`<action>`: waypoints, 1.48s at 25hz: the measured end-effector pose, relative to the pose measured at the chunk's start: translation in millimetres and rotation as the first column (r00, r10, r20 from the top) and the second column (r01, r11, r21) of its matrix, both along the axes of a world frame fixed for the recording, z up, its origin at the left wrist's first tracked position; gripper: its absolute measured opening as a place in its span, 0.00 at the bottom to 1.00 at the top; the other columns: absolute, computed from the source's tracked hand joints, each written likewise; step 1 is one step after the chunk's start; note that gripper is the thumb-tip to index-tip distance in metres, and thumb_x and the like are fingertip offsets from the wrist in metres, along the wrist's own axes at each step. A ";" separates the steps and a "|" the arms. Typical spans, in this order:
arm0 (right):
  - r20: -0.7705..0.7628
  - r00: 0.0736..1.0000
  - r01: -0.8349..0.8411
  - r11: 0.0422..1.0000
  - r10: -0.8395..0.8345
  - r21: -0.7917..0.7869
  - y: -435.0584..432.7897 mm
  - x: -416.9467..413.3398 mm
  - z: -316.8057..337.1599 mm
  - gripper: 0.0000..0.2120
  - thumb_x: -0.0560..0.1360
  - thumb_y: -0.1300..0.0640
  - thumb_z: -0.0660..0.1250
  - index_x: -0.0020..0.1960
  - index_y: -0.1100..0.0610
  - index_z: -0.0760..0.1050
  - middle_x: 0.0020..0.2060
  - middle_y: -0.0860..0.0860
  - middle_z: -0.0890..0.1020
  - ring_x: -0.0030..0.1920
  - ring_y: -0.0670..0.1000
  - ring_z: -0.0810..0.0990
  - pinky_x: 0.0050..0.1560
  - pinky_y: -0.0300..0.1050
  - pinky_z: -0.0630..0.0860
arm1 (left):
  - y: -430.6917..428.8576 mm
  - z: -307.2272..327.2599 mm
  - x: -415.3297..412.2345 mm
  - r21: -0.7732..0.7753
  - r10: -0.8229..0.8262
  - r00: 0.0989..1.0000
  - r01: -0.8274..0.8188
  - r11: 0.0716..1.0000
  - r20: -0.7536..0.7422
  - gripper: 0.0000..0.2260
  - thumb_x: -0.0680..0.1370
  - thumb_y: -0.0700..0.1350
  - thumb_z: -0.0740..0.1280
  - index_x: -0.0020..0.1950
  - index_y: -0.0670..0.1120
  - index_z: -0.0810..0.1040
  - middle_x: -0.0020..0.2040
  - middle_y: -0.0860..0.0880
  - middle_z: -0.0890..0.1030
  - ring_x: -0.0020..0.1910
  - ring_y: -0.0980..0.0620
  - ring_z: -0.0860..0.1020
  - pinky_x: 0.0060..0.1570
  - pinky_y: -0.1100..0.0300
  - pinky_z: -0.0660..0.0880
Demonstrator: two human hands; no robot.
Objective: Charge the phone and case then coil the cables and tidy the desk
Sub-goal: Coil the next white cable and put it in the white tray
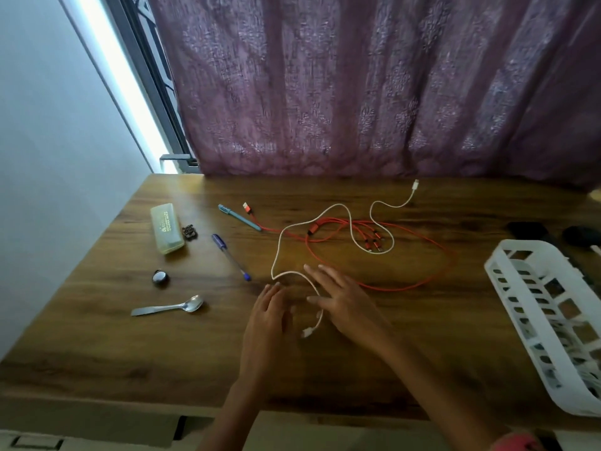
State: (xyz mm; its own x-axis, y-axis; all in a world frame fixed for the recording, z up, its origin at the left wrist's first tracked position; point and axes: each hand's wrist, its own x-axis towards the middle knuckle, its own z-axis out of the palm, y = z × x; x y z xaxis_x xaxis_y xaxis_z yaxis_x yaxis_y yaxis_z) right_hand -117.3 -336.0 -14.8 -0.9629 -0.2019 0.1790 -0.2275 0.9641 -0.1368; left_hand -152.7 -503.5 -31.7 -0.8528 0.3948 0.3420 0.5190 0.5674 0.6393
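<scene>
A white cable [344, 209] snakes across the wooden desk [325, 369], one plug [415, 184] lying near the curtain and the other plug [307, 332] between my hands. Tangled with it, a red multi-head cable [406, 286] forms a large loop, its USB plug [247, 207] at the back. My left hand [268, 317] hovers just left of the near white plug with fingers straight. Over the white cable's near stretch is my right hand [338, 296], fingers spread, holding nothing. Two dark objects [527, 230] lie at the far right, partly hidden.
A white slotted basket [553, 323] stands at the right edge. On the left lie a yellow-green case [166, 227], a small dark chain [189, 232], a teal pen [239, 217], a blue pen [230, 256], a round metal object [160, 277] and a spoon [169, 308]. A purple curtain [374, 86] hangs behind.
</scene>
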 end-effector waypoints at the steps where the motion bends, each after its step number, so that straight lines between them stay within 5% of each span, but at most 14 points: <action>1: -0.028 1.000 0.006 1.000 -0.007 -0.018 2.3 -4.1 4.7 0.15 0.65 0.65 0.73 0.51 0.55 0.82 0.71 0.56 0.66 0.69 0.62 0.67 0.59 0.59 0.72 | 2.9 8.9 -1.6 0.010 -0.010 1.000 0.010 1.000 0.008 0.11 0.75 0.38 0.66 0.56 0.47 0.80 0.55 0.49 0.82 0.55 0.58 0.77 0.50 0.60 0.76; 6: -0.196 0.981 -0.005 0.999 0.013 0.041 27.7 -32.0 44.7 0.12 0.65 0.64 0.72 0.45 0.52 0.83 0.67 0.57 0.72 0.65 0.60 0.72 0.57 0.56 0.74 | 27.4 59.3 -6.3 0.083 -0.053 0.969 0.034 0.996 0.240 0.14 0.77 0.53 0.63 0.40 0.46 0.82 0.31 0.51 0.82 0.31 0.57 0.79 0.34 0.59 0.75; 9: -0.305 0.948 -0.024 0.979 0.087 0.204 44.1 -41.8 67.9 0.04 0.66 0.56 0.73 0.40 0.49 0.83 0.64 0.55 0.76 0.62 0.57 0.76 0.54 0.51 0.76 | 47.2 98.2 -15.0 0.419 -0.184 0.643 -0.233 0.878 0.743 0.24 0.76 0.61 0.56 0.44 0.43 0.81 0.38 0.44 0.85 0.37 0.48 0.84 0.38 0.54 0.80; 13: -0.394 0.908 0.001 0.941 0.140 0.337 58.6 -39.9 100.6 0.15 0.69 0.56 0.57 0.45 0.51 0.82 0.63 0.54 0.77 0.62 0.56 0.77 0.54 0.51 0.76 | 67.2 142.3 -26.8 0.496 -0.404 0.370 -0.199 0.845 0.837 0.15 0.75 0.53 0.66 0.50 0.41 0.80 0.40 0.39 0.84 0.36 0.48 0.83 0.32 0.59 0.79; 16: -0.441 0.891 0.060 0.936 0.106 0.347 70.4 -40.2 119.7 0.08 0.64 0.57 0.74 0.44 0.53 0.83 0.64 0.54 0.76 0.63 0.56 0.76 0.55 0.51 0.76 | 78.7 151.3 -28.3 0.490 -0.424 0.468 -0.023 0.871 0.775 0.05 0.76 0.40 0.66 0.48 0.39 0.80 0.40 0.43 0.83 0.34 0.53 0.82 0.34 0.63 0.79; 19: -0.374 0.927 -0.050 0.994 0.010 -0.096 87.3 -38.7 135.1 0.09 0.70 0.63 0.71 0.50 0.55 0.82 0.65 0.49 0.75 0.69 0.50 0.68 0.64 0.49 0.70 | 86.0 165.8 -31.8 0.404 -0.439 0.684 0.225 0.887 0.583 0.08 0.77 0.32 0.60 0.47 0.38 0.79 0.34 0.54 0.82 0.34 0.62 0.80 0.37 0.70 0.76; 21: -0.212 0.974 -0.053 0.838 -0.076 -0.543 90.4 -32.8 150.5 0.11 0.74 0.65 0.66 0.52 0.54 0.82 0.58 0.43 0.79 0.66 0.40 0.68 0.65 0.36 0.66 | 90.5 184.2 -29.5 0.399 -0.505 0.724 0.335 0.853 0.471 0.11 0.78 0.31 0.58 0.43 0.40 0.78 0.32 0.55 0.81 0.33 0.64 0.79 0.37 0.72 0.72; 23: -0.137 0.983 -0.058 0.516 -0.118 -0.854 89.4 -29.2 164.1 0.12 0.75 0.66 0.65 0.47 0.51 0.82 0.46 0.42 0.84 0.53 0.39 0.79 0.53 0.34 0.74 | 95.6 199.9 -25.8 0.495 -0.582 0.689 0.358 0.792 0.432 0.11 0.79 0.32 0.57 0.44 0.41 0.77 0.33 0.53 0.81 0.32 0.62 0.79 0.35 0.72 0.72; 26: -0.171 0.965 -0.130 0.201 -0.199 -0.971 87.5 -27.7 177.9 0.03 0.71 0.60 0.67 0.42 0.55 0.80 0.33 0.45 0.83 0.36 0.41 0.81 0.37 0.34 0.76 | 105.6 223.6 -22.9 0.678 -0.711 0.586 0.340 0.651 0.390 0.06 0.76 0.35 0.61 0.49 0.40 0.77 0.37 0.50 0.83 0.38 0.58 0.81 0.39 0.68 0.77; 29: -0.198 0.940 -0.181 0.084 -0.277 -0.980 86.8 -29.0 176.9 0.05 0.70 0.57 0.66 0.37 0.53 0.79 0.24 0.47 0.78 0.24 0.42 0.74 0.28 0.35 0.74 | 115.2 241.8 -24.8 0.822 -0.787 0.534 0.267 0.503 0.308 0.09 0.72 0.38 0.62 0.51 0.38 0.75 0.39 0.48 0.83 0.40 0.55 0.81 0.46 0.63 0.79; 31: -0.189 0.941 -0.142 0.178 -0.283 -0.974 89.6 -27.1 172.3 0.08 0.71 0.53 0.65 0.35 0.47 0.80 0.22 0.46 0.74 0.21 0.42 0.68 0.23 0.37 0.71 | 123.3 249.3 -27.4 0.869 -0.787 0.549 0.201 0.452 0.283 0.08 0.75 0.35 0.60 0.52 0.37 0.75 0.40 0.47 0.84 0.39 0.55 0.81 0.47 0.61 0.79; 33: -0.176 0.939 -0.030 0.441 -0.294 -0.897 92.2 -22.2 167.1 0.08 0.75 0.50 0.63 0.40 0.41 0.79 0.23 0.47 0.75 0.21 0.43 0.69 0.24 0.40 0.69 | 131.0 253.3 -30.8 0.897 -0.771 0.570 0.127 0.424 0.284 0.08 0.76 0.32 0.59 0.52 0.38 0.75 0.41 0.47 0.85 0.39 0.56 0.82 0.46 0.62 0.79; 35: -0.252 0.904 0.109 0.756 -0.346 -0.645 94.2 -14.9 161.5 0.11 0.78 0.46 0.59 0.52 0.45 0.79 0.29 0.48 0.80 0.28 0.45 0.75 0.30 0.43 0.72 | 139.6 255.2 -35.0 0.918 -0.740 0.615 0.066 0.391 0.272 0.08 0.76 0.32 0.59 0.52 0.38 0.75 0.41 0.48 0.85 0.39 0.56 0.82 0.45 0.64 0.79; 37: -0.443 0.810 0.209 0.895 -0.384 -0.393 92.7 -7.8 158.2 0.16 0.78 0.45 0.55 0.55 0.50 0.78 0.36 0.48 0.84 0.35 0.47 0.81 0.34 0.44 0.77 | 146.4 256.0 -40.0 0.937 -0.697 0.676 0.025 0.349 0.241 0.07 0.76 0.32 0.60 0.52 0.38 0.75 0.42 0.48 0.85 0.40 0.56 0.83 0.49 0.62 0.79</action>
State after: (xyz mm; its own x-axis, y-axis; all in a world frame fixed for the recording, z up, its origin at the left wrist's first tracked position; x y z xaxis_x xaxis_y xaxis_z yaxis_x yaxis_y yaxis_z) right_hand -125.1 -243.3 143.4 -0.7242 0.2291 0.6504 -0.0579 0.9197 -0.3884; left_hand -192.7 -357.0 224.3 -0.8181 0.5174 0.2510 -0.1059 -0.5645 0.8186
